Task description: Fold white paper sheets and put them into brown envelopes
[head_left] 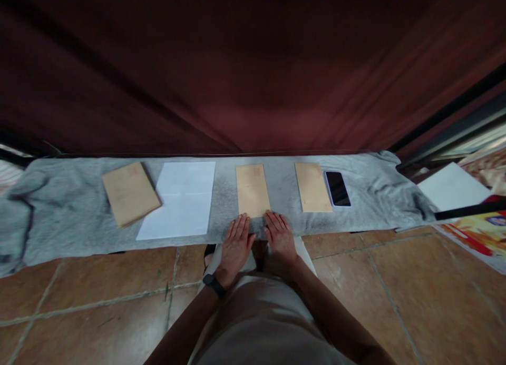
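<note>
A brown paper envelope (252, 188) lies upright on the grey cloth in front of me, with a small red print near its top right. My left hand (237, 241) rests flat at its lower left corner, fingers stretched out. At the lower right corner my right hand (281, 237) lies flat too, fingertips at the envelope's edge. Neither hand grips anything. Further right is a second brown envelope (313, 187), and beside it a phone (338, 188) with a dark screen. White paper sheets (182, 196) lie to the left, partly under a stack of brown envelopes (130, 193).
The grey cloth (67, 212) covers a long narrow table. A dark red curtain (253, 91) hangs behind it. At the far right are a white sheet (454, 186) and a colourful printed package (480, 233). Tiled floor (98, 312) shows below.
</note>
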The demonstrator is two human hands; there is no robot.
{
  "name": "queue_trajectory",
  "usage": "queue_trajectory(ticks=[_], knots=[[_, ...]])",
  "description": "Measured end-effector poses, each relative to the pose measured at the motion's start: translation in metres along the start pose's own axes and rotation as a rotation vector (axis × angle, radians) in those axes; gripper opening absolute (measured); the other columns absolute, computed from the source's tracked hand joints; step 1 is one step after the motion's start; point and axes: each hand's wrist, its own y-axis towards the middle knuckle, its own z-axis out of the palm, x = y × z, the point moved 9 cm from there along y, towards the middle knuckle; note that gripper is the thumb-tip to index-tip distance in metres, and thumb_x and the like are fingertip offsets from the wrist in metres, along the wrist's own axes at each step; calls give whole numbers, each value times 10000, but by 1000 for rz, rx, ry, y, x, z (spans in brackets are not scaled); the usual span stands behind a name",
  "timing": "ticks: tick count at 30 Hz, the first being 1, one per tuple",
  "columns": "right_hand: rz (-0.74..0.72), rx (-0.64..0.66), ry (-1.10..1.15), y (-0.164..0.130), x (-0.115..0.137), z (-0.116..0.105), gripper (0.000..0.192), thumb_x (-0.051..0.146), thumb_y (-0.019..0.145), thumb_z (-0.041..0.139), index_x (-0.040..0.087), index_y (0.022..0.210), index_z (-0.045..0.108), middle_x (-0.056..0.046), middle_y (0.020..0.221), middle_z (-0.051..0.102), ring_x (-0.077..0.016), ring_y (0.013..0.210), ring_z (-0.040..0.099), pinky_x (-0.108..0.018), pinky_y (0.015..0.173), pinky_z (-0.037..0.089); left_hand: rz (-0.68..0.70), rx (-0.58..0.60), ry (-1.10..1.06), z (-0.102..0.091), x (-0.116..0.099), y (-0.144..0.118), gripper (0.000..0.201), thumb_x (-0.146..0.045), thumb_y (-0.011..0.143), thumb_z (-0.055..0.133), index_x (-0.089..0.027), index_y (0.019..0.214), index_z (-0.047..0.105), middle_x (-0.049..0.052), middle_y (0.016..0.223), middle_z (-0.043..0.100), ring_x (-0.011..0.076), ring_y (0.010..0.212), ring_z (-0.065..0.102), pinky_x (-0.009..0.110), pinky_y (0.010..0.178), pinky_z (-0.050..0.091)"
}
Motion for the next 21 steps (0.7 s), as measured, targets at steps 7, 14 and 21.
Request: queue_trajectory(ticks=[7,14,21], knots=[[-15,8,20,17,16,-1,445,307,1090,363,142,1456,556,-102,1524,545,-237,1465,430,-491,1267,240,-45,24,83,2,-12,12,538,-311,1017,438,-132,1523,472,177,1587,448,334,1515,350,569,1248,262],[-26,21,-17,26,24,10,449,318,1085,393,138,1469,541,-104,1526,541,-217,1461,441,-452,1257,275,-39,41,73,11,-17,16,576,-205,1003,354,-98,1568,385,137,1631,381,270,1559,252,511,1269,242],[5,-6,-83,14,9,5,477,305,1071,432,117,1506,488,-137,1551,504,-236,1466,434,-472,1250,276,-60,20,82,5,-3,7,600,-354,1040,362,-50,1556,382,180,1630,361,271,1551,277,499,1269,244]])
